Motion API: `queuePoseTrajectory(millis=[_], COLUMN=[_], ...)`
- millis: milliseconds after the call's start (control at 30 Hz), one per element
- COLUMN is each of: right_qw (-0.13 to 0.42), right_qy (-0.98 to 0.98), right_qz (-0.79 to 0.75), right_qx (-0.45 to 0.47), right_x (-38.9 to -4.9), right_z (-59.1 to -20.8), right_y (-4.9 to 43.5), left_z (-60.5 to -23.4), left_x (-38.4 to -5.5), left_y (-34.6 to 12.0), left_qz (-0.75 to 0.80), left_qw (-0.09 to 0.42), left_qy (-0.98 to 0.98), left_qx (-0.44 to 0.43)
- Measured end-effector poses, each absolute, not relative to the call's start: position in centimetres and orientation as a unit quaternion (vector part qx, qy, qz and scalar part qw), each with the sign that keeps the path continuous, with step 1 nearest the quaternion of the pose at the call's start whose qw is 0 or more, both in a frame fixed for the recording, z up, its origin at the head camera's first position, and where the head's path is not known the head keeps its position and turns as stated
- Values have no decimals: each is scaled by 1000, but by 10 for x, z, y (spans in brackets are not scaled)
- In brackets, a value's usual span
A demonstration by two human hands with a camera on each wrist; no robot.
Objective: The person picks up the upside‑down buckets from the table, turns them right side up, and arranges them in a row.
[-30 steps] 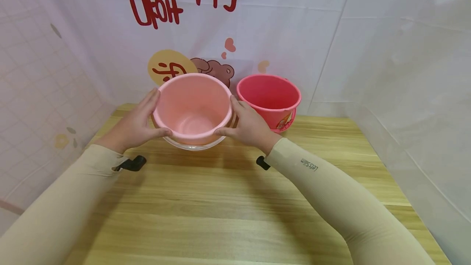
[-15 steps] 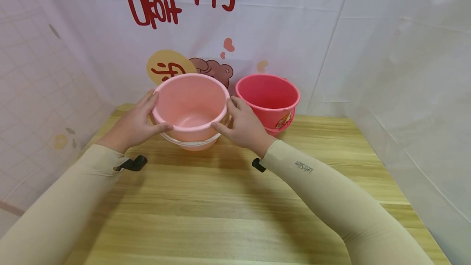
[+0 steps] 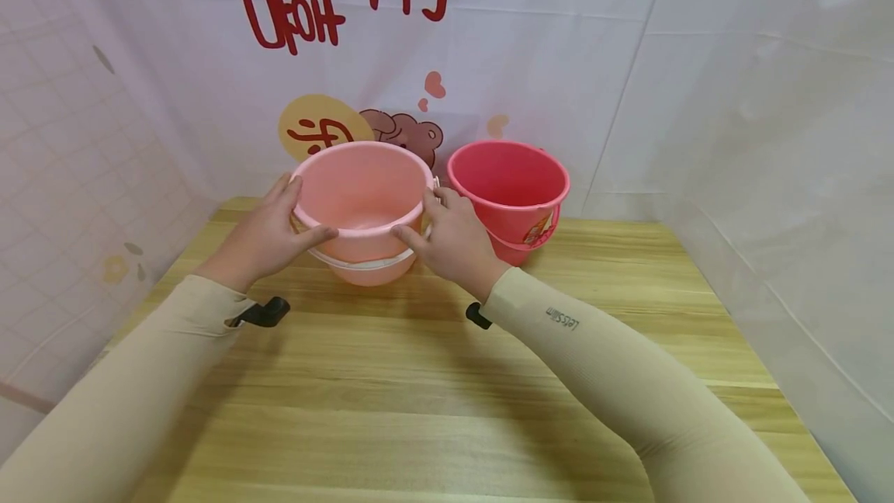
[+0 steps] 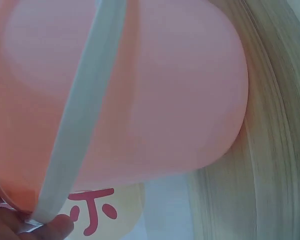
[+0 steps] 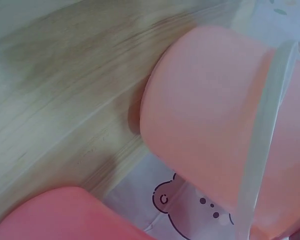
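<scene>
A light pink bucket [image 3: 374, 275] stands at the back left, close against the tabletop, nearly upright. My left hand [image 3: 268, 237] grips its left rim, thumb laid over the front edge and fingers along the side. On the opposite side my right hand [image 3: 457, 245] holds the rim the same way, thumb at the front. A white handle [image 3: 370, 263] hangs down across the front wall below the thumbs. In the left wrist view the pale handle [image 4: 85, 110] crosses the bucket wall [image 4: 185, 90], fingertips beside its end. The right wrist view shows the bucket's side [image 5: 200, 100].
A deeper pink bucket [image 3: 513, 173] stands right beside my right hand, its handle [image 3: 545, 236] hanging at the front with a sticker next to it. Wood-grain tabletop [image 3: 419, 379] stretches toward me. Printed white sheets [image 3: 545, 45] rise behind and on both sides.
The light pink bucket has tipped from leaning toward me to nearly upright, so more of its outer wall and handle show. Both hands keep hold; the right has shifted slightly left.
</scene>
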State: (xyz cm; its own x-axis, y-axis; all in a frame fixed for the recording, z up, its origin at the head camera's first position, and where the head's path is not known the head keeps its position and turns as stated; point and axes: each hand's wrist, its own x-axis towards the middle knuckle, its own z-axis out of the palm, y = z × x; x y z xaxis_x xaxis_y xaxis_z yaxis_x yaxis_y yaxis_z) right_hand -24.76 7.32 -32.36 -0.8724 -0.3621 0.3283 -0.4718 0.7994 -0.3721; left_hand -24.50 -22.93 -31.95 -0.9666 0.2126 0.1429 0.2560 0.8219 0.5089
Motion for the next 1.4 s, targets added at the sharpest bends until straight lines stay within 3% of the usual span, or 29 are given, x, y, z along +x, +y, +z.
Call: queuePoseTrajectory(millis=[467, 1067, 1400], right_qw=[96, 98, 108], right_qy=[-957, -966, -972], right_qz=[199, 205, 184], right_qx=[191, 125, 104], right_x=[-256, -255, -256], right_z=[-324, -320, -320], right_y=[71, 55, 43], left_z=[-320, -324, -322], left_x=[-246, -244, -244], left_y=[-221, -205, -195], left_qz=[-275, -254, -267], left_qw=[37, 124, 127], left_qy=[-955, -957, -953], left_qx=[-103, -68, -63])
